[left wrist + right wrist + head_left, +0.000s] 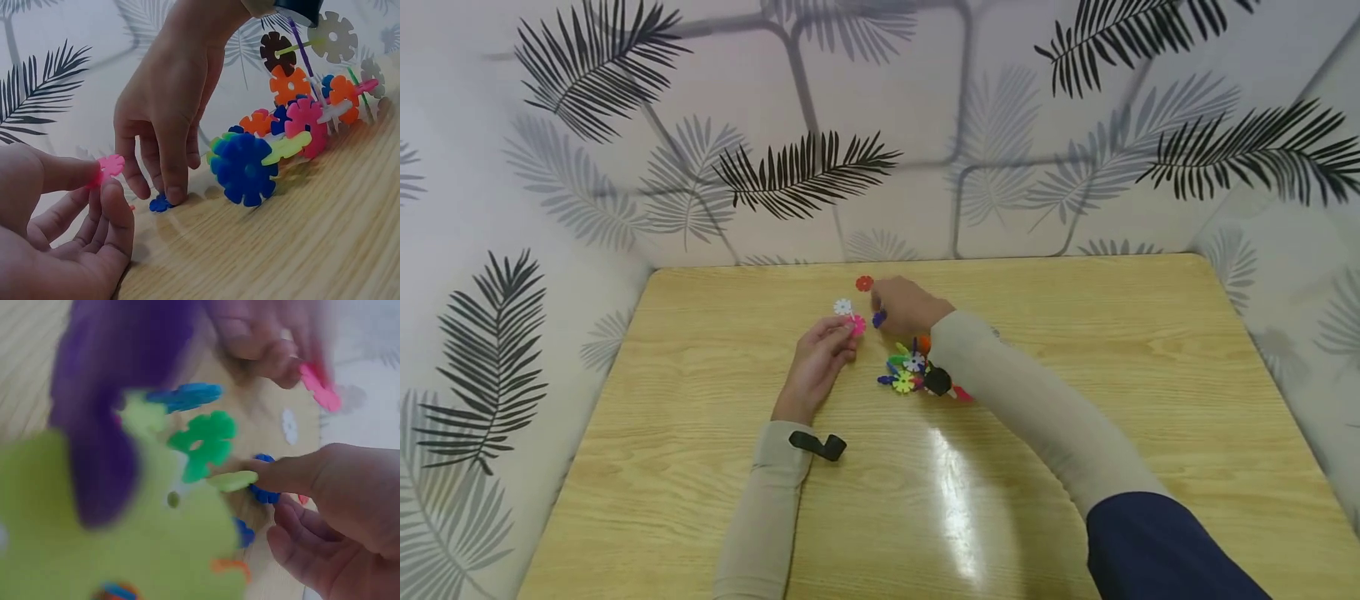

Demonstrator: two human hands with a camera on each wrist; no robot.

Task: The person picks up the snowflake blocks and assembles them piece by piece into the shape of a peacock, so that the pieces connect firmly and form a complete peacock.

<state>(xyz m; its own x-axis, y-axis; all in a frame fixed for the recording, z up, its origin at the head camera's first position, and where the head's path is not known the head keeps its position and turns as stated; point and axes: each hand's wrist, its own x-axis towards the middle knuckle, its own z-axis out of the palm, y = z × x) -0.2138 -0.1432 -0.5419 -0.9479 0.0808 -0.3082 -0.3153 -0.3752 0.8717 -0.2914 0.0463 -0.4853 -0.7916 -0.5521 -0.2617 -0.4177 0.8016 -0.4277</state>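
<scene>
In the head view my left hand [820,358] pinches a pink snowflake disc [857,325] between thumb and fingertips. A white snowflake disc [842,307] lies just beyond it on the table. My right hand [912,307] reaches across, its thumb and fingertip at a blue snowflake disc [879,318]. From the right wrist, the blue disc [265,481] shows pinched by thumb and finger. In the left wrist view that disc [161,202] is low, close over the wood. A red snowflake disc [865,283] lies beyond the right fingers.
Beneath the right forearm sits a cluster of joined, many-coloured snowflake discs [904,382], partly hidden by the sleeve. Dark wrist cameras [820,445] are strapped on both cuffs. The wooden table [685,392] meets a leaf-patterned wall [917,208] at its far edge.
</scene>
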